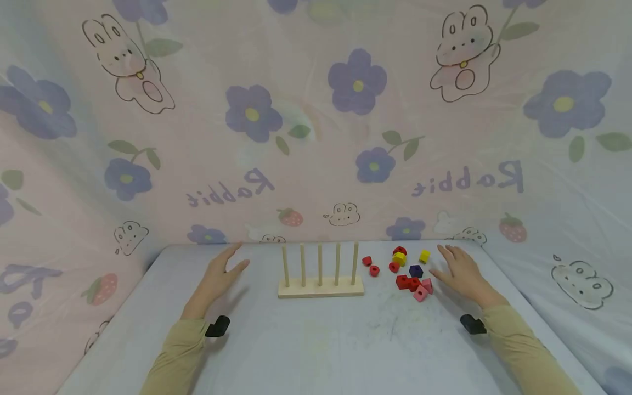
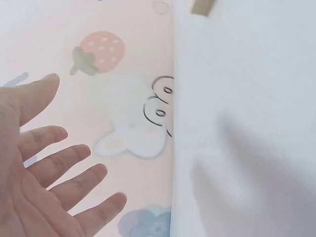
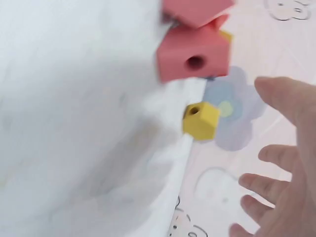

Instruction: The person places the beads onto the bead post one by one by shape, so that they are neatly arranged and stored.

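fingers point(image 2: 81, 182) of the left hand point(image 1: 216, 281) are spread and empty, at nine o'clock from the five-peg wooden rack point(image 1: 321, 288). at three o'clock from it are red beads point(image 1: 401, 281), then the right hand point(image 1: 463, 273), equally spread and empty; a dark blue bead point(image 1: 416, 271) sits at nine o'clock from that hand, pink beads point(image 1: 418, 297) at eight, yellow beads point(image 1: 424, 256) at ten.
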Demonstrator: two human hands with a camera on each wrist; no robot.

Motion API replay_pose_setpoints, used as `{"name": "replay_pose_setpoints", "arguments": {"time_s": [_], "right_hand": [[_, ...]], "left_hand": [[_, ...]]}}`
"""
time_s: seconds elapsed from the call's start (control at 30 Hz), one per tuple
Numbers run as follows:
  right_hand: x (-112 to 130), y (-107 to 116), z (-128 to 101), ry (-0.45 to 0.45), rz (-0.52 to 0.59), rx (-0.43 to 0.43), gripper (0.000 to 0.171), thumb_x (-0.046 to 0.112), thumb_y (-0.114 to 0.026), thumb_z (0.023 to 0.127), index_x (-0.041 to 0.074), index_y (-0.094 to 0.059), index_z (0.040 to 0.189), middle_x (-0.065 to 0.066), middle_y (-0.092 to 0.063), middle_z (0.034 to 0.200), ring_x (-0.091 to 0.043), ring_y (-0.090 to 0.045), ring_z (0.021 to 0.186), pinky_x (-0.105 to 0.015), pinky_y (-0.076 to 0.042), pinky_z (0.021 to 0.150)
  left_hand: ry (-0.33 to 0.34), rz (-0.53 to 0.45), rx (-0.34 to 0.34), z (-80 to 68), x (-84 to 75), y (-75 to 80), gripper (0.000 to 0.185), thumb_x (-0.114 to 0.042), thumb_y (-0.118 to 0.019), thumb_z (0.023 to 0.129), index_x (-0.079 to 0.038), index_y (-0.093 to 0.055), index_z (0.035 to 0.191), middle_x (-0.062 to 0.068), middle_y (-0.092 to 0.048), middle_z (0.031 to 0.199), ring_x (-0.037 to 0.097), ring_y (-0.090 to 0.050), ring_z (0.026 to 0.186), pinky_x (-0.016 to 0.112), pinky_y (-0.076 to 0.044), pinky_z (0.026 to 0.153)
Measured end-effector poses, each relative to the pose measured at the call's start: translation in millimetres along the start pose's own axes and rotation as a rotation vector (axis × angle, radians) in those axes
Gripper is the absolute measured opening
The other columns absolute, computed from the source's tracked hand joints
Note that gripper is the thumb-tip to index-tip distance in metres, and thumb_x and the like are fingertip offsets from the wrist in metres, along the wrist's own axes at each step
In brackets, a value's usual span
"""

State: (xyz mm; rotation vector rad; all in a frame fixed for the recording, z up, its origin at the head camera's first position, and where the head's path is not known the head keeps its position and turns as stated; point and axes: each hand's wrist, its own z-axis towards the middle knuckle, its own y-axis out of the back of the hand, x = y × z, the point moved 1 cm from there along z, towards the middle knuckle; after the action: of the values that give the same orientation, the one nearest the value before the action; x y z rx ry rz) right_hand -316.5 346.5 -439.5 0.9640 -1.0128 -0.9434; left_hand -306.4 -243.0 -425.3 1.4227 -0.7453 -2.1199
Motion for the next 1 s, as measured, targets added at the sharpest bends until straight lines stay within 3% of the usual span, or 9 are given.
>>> {"name": "replay_pose_setpoints", "arguments": {"time_s": [0.17,0.3,0.43,0.57,0.73,0.87,1.0], "right_hand": [[8,10,1,-0.043,0.218,-0.012,0.069,0.036,-0.056,0.096,-0.011,-0.031,0.141,-0.036,-0.035,0.137,-0.053,-0.032,0.124,-0.068,-0.029,0.101],[14,17,-3,-0.099,0.366,-0.025,0.064,0.04,-0.05,0.099,-0.007,-0.035,0.14,-0.032,-0.046,0.131,-0.048,-0.045,0.117,-0.061,-0.042,0.095],[17,23,-8,-0.11,0.463,-0.046,0.053,0.034,-0.048,0.101,-0.005,-0.041,0.136,-0.03,-0.054,0.122,-0.046,-0.054,0.108,-0.054,-0.051,0.087],[19,25,-12,-0.103,0.565,-0.018,0.047,0.028,-0.046,0.102,-0.006,-0.043,0.133,-0.029,-0.056,0.12,-0.042,-0.059,0.103,-0.044,-0.055,0.084],[22,26,-20,-0.104,0.649,0.091,0.048,0.03,-0.047,0.102,-0.005,-0.043,0.134,-0.029,-0.056,0.122,-0.039,-0.059,0.104,-0.042,-0.055,0.085],[24,22,-27,-0.076,0.669,0.181,0.047,0.027,-0.049,0.101,-0.005,-0.044,0.134,-0.027,-0.056,0.123,-0.039,-0.059,0.104,-0.043,-0.055,0.085],[24,16,-31,-0.041,0.666,0.228,0.044,0.024,-0.054,0.099,-0.005,-0.047,0.132,-0.024,-0.057,0.123,-0.036,-0.059,0.102,-0.043,-0.055,0.083]], "left_hand": [[-0.01,-0.233,-0.048,-0.1,-6.3,2.2,0.057,-0.031,-0.061,0.095,-0.004,-0.042,0.142,0.02,-0.044,0.141,0.039,-0.044,0.127,0.051,-0.04,0.102],[-0.015,-0.351,-0.044,-1.1,-7.1,0.3,0.05,-0.024,-0.062,0.095,-0.003,-0.047,0.138,0.02,-0.051,0.134,0.036,-0.051,0.12,0.037,-0.049,0.095],[0.045,-0.503,-0.007,-2.3,-6.4,-4.0,0.049,-0.021,-0.063,0.094,-0.003,-0.047,0.136,0.019,-0.052,0.133,0.028,-0.054,0.117,0.028,-0.051,0.09],[0.104,-0.635,0.038,-3.0,-4.5,-11.1,0.048,-0.016,-0.065,0.092,-0.003,-0.048,0.135,0.015,-0.052,0.134,0.021,-0.055,0.116,0.035,-0.05,0.094],[0.099,-0.685,0.095,-5.8,-0.3,-24.1,0.048,-0.01,-0.064,0.092,0.0,-0.046,0.136,0.02,-0.049,0.136,0.029,-0.052,0.119,0.041,-0.049,0.095],[0.113,-0.681,0.143,-9.2,2.6,-37.1,0.049,-0.007,-0.062,0.093,0.003,-0.044,0.138,0.027,-0.044,0.139,0.038,-0.05,0.121,0.038,-0.05,0.093],[0.155,-0.665,0.187,-11.2,2.6,-50.6,0.052,-0.009,-0.062,0.093,0.004,-0.042,0.139,0.024,-0.042,0.142,0.036,-0.049,0.122,0.032,-0.05,0.091]]}}
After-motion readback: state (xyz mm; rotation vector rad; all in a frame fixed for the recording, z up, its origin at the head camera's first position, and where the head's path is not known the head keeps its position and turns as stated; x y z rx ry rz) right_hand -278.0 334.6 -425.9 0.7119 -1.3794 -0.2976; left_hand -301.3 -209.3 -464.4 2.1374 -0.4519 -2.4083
